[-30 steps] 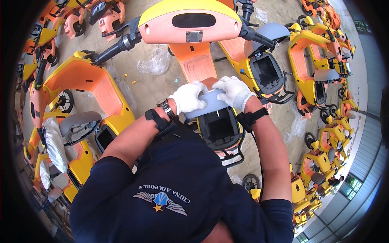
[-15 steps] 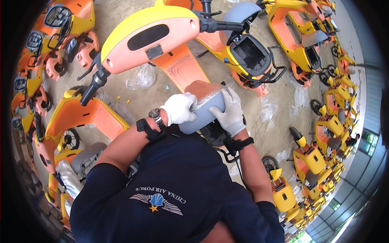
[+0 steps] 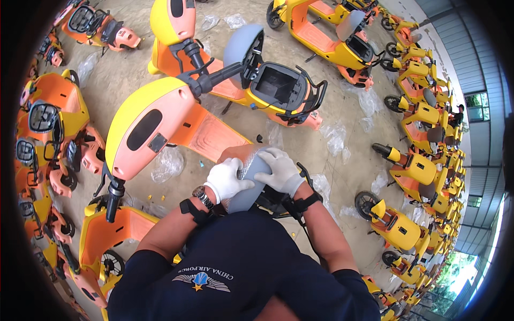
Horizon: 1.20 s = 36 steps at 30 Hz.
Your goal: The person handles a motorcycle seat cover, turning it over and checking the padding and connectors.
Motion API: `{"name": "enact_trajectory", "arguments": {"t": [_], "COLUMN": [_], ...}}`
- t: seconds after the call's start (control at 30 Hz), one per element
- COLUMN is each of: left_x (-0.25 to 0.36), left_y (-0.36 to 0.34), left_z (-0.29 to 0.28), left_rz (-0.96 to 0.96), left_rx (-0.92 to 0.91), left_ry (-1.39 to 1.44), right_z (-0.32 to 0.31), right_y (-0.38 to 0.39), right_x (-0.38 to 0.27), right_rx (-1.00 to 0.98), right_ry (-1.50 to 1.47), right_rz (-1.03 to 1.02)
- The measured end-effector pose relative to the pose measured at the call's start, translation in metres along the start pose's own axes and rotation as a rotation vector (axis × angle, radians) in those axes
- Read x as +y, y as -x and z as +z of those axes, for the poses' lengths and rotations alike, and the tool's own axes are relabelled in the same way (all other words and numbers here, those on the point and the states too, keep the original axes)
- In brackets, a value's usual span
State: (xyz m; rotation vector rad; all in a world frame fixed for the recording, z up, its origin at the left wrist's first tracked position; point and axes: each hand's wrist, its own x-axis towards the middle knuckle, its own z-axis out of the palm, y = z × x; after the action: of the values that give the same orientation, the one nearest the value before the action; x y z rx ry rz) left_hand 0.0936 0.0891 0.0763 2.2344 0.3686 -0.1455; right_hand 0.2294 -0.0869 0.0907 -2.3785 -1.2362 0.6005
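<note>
A grey scooter seat (image 3: 251,193) with a silver mesh-patterned strip (image 3: 247,167) along its left side is in front of my body. My left hand (image 3: 229,181), in a white glove, grips its left edge by the strip, thumb across the grey top. My right hand (image 3: 281,172), gloved too, wraps over the seat's far right part, with the thumb pointing toward my left hand. The undersides of both hands' grip are hidden. Below my right hand shows part of a black frame (image 3: 273,203). The yellow and orange scooter (image 3: 176,115) extends ahead, with its handlebar at the far left.
Another scooter with a raised grey seat (image 3: 243,51) and an exposed black compartment (image 3: 278,84) stands just ahead. An orange scooter body (image 3: 115,227) is close on my left. Crumpled clear plastic (image 3: 167,165) lies on the floor. Rows of yellow scooters (image 3: 423,171) line the right side.
The view has turned, so the scooters appear shifted. My left hand has changed its grip, its thumb now lying over the grey top. My right hand stays on the seat.
</note>
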Motion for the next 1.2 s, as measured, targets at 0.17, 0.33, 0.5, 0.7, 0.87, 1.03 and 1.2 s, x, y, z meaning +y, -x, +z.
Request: {"name": "enact_trajectory", "arguments": {"t": [0.17, 0.33, 0.5, 0.7, 0.87, 1.03, 1.2], "left_x": [0.011, 0.016, 0.017, 0.013, 0.0, -0.007, -0.013], "left_y": [-0.005, -0.004, -0.001, 0.005, 0.002, 0.002, -0.003], "left_z": [-0.003, 0.002, 0.0, 0.001, 0.008, 0.014, 0.016], "left_rz": [-0.113, -0.111, -0.142, -0.137, -0.046, -0.014, 0.084], "left_rx": [-0.095, -0.035, -0.081, -0.073, -0.146, -0.149, -0.066], "left_ry": [0.012, 0.036, 0.102, 0.15, 0.145, 0.149, 0.16], "right_z": [-0.004, -0.011, -0.019, -0.023, -0.02, -0.024, -0.026], "right_y": [-0.022, -0.041, -0.037, -0.035, -0.033, -0.038, -0.049], "right_x": [0.008, 0.004, 0.006, -0.003, -0.003, -0.011, -0.015], "right_rx": [-0.174, -0.357, -0.418, -0.461, -0.378, -0.341, -0.403], "right_ry": [-0.019, 0.015, 0.003, 0.114, 0.075, 0.116, 0.22], "right_rz": [-0.171, -0.311, -0.416, -0.386, -0.446, -0.588, -0.652]}}
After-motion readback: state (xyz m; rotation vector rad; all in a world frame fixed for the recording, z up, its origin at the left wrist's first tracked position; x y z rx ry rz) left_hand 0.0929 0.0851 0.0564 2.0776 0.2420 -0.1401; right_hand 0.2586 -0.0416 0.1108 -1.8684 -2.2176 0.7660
